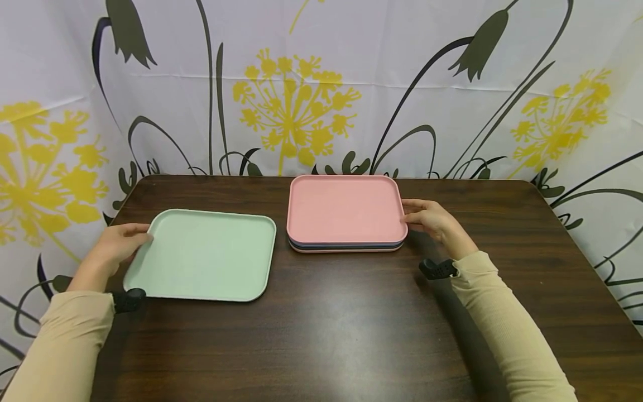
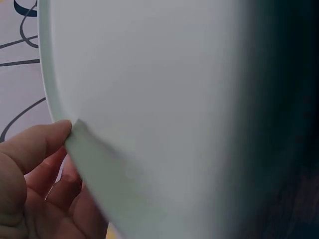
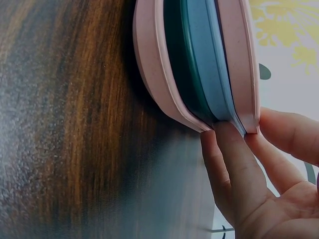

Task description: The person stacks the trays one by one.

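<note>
A pale green tray [image 1: 206,254] is at the left of the table, and my left hand [image 1: 118,245] pinches its left rim. In the left wrist view the thumb [image 2: 60,130] lies on the rim, with other fingers curled behind and under it. Whether the tray touches the tabletop, I cannot tell. Toward the back middle stands a stack of trays, a pink tray [image 1: 346,209] on top. Blue [image 3: 212,64], dark green [image 3: 179,55] and another pink tray [image 3: 154,64] show below it. My right hand [image 1: 432,219] touches the stack's right side with mostly straight fingertips.
Both stand on a dark brown wooden table [image 1: 321,329]. Behind and beside it hangs a white cloth [image 1: 402,33] printed with yellow and grey flowers. Black straps are on both wrists.
</note>
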